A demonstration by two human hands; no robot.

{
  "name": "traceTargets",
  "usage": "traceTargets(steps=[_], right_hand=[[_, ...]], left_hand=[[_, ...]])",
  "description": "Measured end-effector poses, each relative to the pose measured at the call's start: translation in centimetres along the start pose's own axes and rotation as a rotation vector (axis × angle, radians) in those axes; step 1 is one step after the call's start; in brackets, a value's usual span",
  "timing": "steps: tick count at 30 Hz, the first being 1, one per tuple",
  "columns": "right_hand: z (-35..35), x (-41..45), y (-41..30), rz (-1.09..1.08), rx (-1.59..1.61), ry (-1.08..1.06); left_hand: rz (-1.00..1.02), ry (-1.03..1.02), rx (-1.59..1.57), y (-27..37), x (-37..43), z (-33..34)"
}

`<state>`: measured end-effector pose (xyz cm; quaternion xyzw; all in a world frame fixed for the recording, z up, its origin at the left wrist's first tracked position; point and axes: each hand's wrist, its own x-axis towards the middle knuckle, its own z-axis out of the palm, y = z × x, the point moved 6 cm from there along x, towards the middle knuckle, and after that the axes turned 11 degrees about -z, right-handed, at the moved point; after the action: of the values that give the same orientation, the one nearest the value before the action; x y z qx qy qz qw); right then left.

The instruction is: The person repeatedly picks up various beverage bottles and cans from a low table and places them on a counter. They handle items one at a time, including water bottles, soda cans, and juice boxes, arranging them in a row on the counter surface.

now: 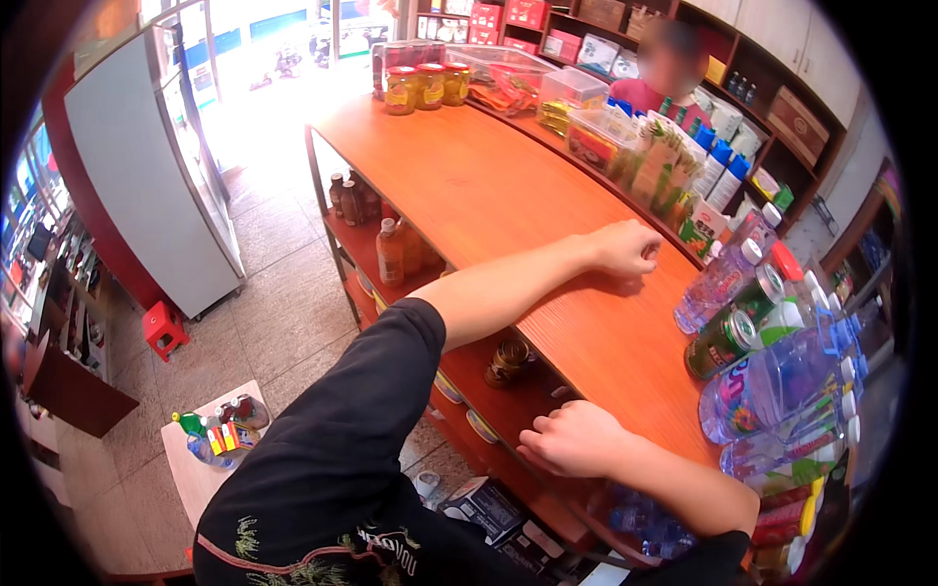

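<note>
My left hand [624, 249] is curled into a fist on the orange wood-grain top of the counter [506, 190], its forearm lying across the front edge. Closest to it are packets and bundled goods [663, 165] along the counter's raised back ledge. My right hand [575, 439] hovers by the front edge, fingers bent inward, with no object visible in it. Under the counter, between my arms, a gold can [507, 362] stands on a dark red shelf. Green drink cans [722, 343] and a large handled water bottle [777, 384] stand at the counter's right end.
Glass jars with red lids [430, 88] stand at the far end. A person [663, 77] is behind the ledge, before stocked shelves. Brown bottles [352, 201] fill a lower shelf. Left are a refrigerator [146, 161], a red stool [165, 329] and a small table [183, 476] bearing drinks.
</note>
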<state>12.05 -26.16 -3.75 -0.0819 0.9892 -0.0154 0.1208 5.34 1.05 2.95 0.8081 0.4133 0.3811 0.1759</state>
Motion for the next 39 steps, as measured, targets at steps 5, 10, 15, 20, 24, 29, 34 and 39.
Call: traceTargets(steps=[5,10,15,20,24,29,34,39], right_hand=[[0.4,0.9,0.7,-0.068,-0.024,-0.006],[0.7,0.5,0.4,-0.054,-0.024,-0.006],[0.9,0.6,0.4,-0.077,-0.023,0.044],[1.2,0.9,0.5,-0.121,-0.084,0.073],[1.1,0.9,1.0,-0.096,-0.115,-0.006],[1.5,0.6,1.1,-0.074,-0.161,0.015],[1.4,1.3,0.8,-0.112,-0.178,0.015],[0.6,0.6,0.3,-0.069,-0.144,0.020]], left_hand=[[-0.002,0.022,0.066,-1.8,-1.5,-1.6],[-0.021,-0.021,0.055,-1.4,-0.6,-0.5],[-0.056,0.009,0.135,-2.1,-0.3,-1.3],[-0.078,0.185,0.085,-2.7,-0.4,-5.1],[-0.107,0.473,0.010,0.3,-4.2,-11.1],[-0.200,0.830,-0.179,2.8,-22.9,-14.7],[-0.765,1.060,-0.035,-1.5,-53.8,-5.7],[-1.494,0.565,0.239,-3.8,-82.6,14.7]])
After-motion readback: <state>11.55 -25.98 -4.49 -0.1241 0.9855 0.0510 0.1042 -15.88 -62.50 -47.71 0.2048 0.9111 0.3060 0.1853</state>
